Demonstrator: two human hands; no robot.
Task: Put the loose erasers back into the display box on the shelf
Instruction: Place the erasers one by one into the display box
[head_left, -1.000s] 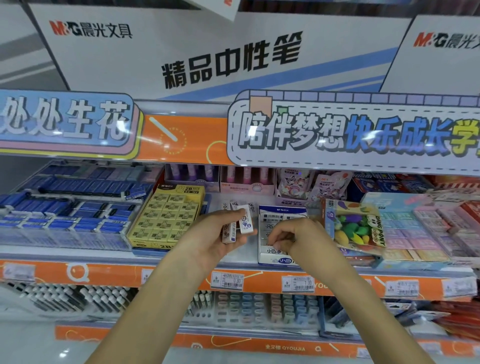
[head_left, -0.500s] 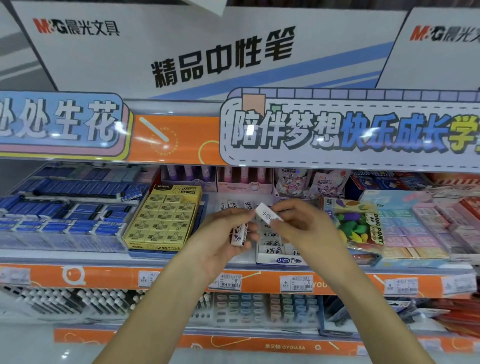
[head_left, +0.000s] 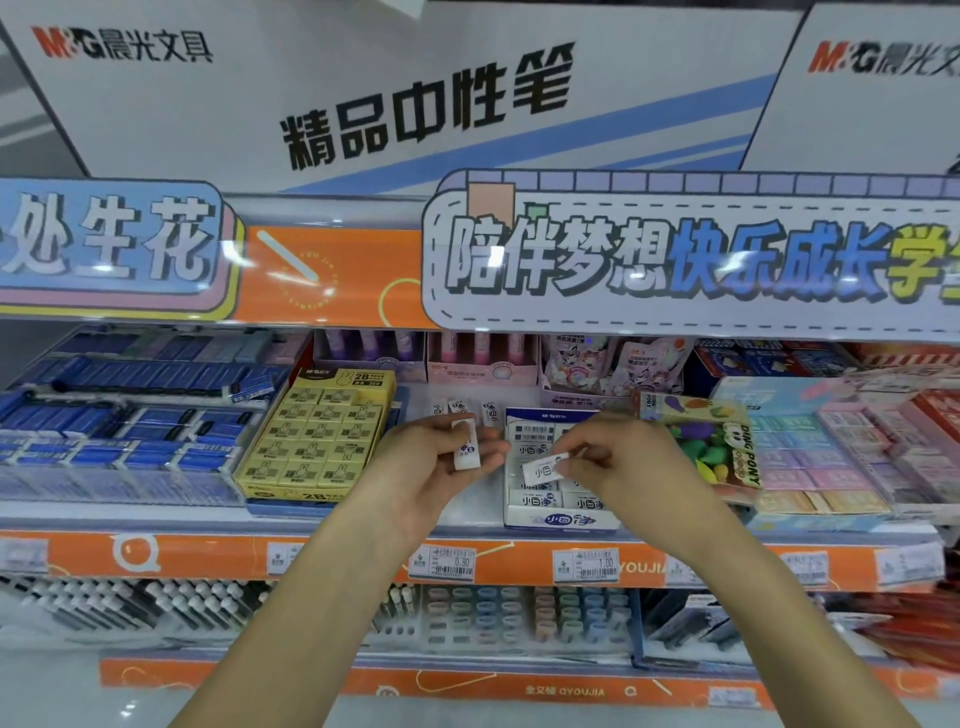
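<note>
Lower than half a second ago, the right hand (head_left: 623, 462) now carries its eraser (head_left: 545, 467) down over the open display box (head_left: 563, 517), where before it was lifted up beside the left hand. That drop suggests the placing step is under way: the eraser sits just above the rows already packed inside, not yet laid among them.

Across the whole shelf (head_left: 208, 556), stock runs from blue packs (head_left: 130, 431) on the left, past a yellow box (head_left: 317, 431) of eraser blocks, to pastel packs (head_left: 810, 457) on the right. Between the yellow box and the display box lies a bare strip of shelf, and at its back a few loose erasers (head_left: 462, 408) stand waiting, so the job looks partly done.

Fingers of the right hand are pinched closed on one end of the white eraser, holding it nearly flat with its printed face up. Beside it the left hand (head_left: 431, 467) is curled around another eraser (head_left: 465, 447), thumb across the front, gripping it upright and a little left of the box. Whether more erasers hide behind that one in the palm I cannot tell.

Judging from this, the left hand's eraser follows next, then the loose ones at the back.
</note>
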